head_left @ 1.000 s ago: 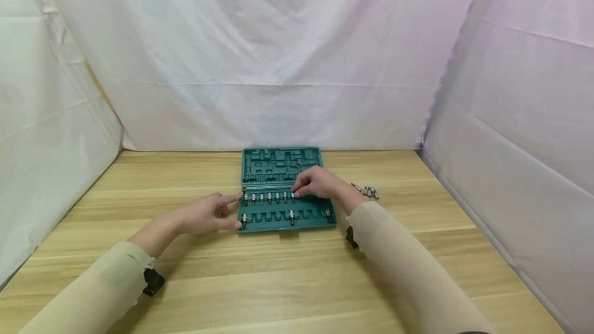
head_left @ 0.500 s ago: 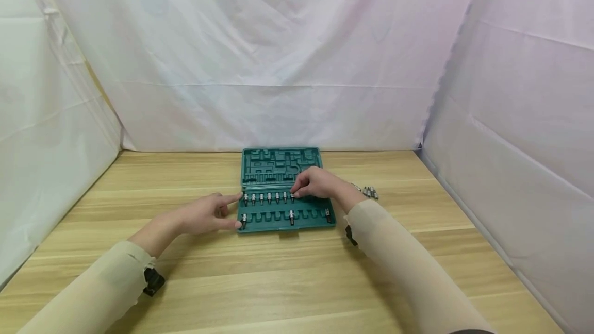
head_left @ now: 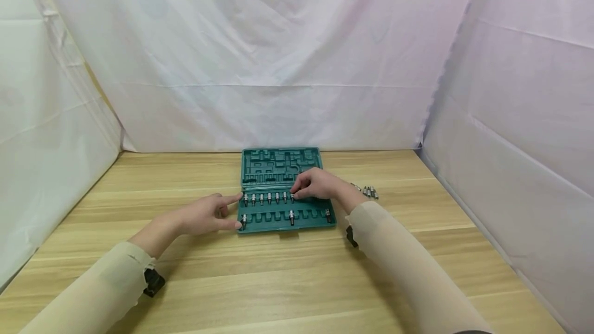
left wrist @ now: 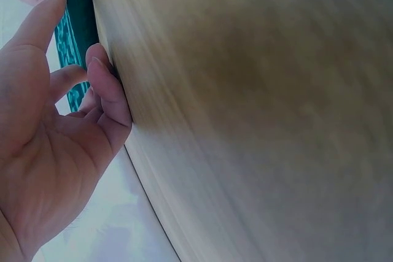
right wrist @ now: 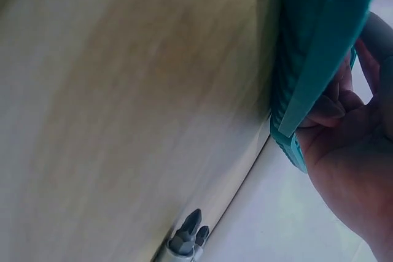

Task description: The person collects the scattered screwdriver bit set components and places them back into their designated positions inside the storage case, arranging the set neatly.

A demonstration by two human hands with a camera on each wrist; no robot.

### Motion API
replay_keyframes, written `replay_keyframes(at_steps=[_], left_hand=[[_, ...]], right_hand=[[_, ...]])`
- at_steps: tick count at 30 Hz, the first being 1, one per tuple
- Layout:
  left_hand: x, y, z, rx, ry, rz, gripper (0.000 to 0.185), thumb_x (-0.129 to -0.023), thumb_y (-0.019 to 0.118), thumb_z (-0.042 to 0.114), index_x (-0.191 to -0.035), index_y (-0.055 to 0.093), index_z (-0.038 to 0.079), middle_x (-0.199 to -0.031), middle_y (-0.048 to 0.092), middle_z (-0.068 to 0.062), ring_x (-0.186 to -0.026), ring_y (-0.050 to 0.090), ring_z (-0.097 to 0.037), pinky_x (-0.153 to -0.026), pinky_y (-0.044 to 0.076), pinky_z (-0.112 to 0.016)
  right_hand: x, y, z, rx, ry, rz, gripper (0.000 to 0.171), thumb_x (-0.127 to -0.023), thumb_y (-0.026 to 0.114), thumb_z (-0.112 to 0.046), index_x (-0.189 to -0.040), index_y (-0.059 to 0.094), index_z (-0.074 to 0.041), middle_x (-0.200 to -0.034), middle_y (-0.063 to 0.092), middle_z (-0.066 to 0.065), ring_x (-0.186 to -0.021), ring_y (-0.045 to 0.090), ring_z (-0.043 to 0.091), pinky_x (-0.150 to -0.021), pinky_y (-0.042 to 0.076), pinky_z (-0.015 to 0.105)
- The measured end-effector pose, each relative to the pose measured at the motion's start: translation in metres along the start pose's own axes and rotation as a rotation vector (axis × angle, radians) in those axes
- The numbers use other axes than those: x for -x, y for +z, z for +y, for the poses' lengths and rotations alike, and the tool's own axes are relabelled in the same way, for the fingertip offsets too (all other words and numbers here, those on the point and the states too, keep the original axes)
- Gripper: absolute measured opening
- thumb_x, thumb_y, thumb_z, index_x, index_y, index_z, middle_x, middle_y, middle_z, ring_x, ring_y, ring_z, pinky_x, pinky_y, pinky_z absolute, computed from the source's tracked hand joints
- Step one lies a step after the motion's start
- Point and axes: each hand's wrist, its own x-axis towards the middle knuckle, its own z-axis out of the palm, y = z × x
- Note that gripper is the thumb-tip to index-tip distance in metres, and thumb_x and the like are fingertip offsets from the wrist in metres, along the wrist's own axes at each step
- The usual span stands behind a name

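A green plastic case (head_left: pixel 274 209) lies open on the wooden table, its lid leaning away at the back. My left hand (head_left: pixel 204 214) touches the case's left edge with a straight index finger and thumb; its other fingers are loosely bent in the left wrist view. My right hand (head_left: pixel 317 183) pinches a silver-and-dark bit socket (head_left: pixel 293 198) at the upper row, its fingertips partly hiding it. Several bit sockets (head_left: pixel 269 198) stand left of it in that row. The lower row holds one at the left end, a middle one (head_left: pixel 291 217) and one at the right end.
Several loose bit sockets (head_left: pixel 369 193) lie on the table (head_left: pixel 260 282) right of the case, behind my right wrist; dark bit tips (right wrist: pixel 187 232) show in the right wrist view. White cloth (head_left: pixel 278 66) hangs at the back and both sides.
My right fingers have sunk very slightly with the bit socket at the upper row. The left hand and the case have hardly moved.
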Motion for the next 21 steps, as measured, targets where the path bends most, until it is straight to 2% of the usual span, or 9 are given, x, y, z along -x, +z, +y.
replay_keyframes(at_steps=[7,12,16,21], left_hand=[[0.000,0.000,-0.002,0.004,0.001,-0.002,0.091,-0.103,0.076,0.051,-0.174,0.033,0.014,-0.113,0.057,-0.009,-0.096,0.055,-0.019,-0.082,0.050,-0.037],[0.000,0.000,-0.001,-0.004,0.004,0.001,0.092,-0.103,0.076,0.051,-0.174,0.032,0.014,-0.114,0.058,-0.009,-0.097,0.056,-0.019,-0.083,0.050,-0.037],[0.001,0.000,0.000,0.000,0.000,-0.002,0.091,-0.103,0.076,0.050,-0.174,0.032,0.013,-0.113,0.057,-0.009,-0.096,0.055,-0.019,-0.083,0.049,-0.036],[0.000,-0.001,0.000,0.008,0.000,-0.001,0.091,-0.103,0.076,0.049,-0.174,0.032,0.013,-0.110,0.056,-0.008,-0.095,0.054,-0.020,-0.081,0.048,-0.036]], right_hand=[[0.001,0.001,0.000,0.011,0.015,0.017,0.012,-0.105,0.078,-0.023,-0.116,0.083,-0.021,-0.096,0.072,0.001,-0.081,0.058,0.015,-0.074,0.047,0.031],[0.001,0.002,0.003,-0.003,0.010,0.013,0.016,-0.104,0.079,-0.025,-0.120,0.082,-0.023,-0.095,0.072,0.001,-0.081,0.059,0.017,-0.074,0.047,0.033],[0.004,0.000,0.007,-0.036,-0.009,0.020,0.022,-0.104,0.079,-0.028,-0.125,0.080,-0.022,-0.103,0.074,0.001,-0.089,0.064,0.017,-0.079,0.050,0.034],[0.017,-0.011,0.009,-0.155,-0.058,0.094,0.033,-0.107,0.074,-0.030,-0.137,0.075,-0.016,-0.121,0.072,0.004,-0.105,0.066,0.020,-0.092,0.056,0.041]])
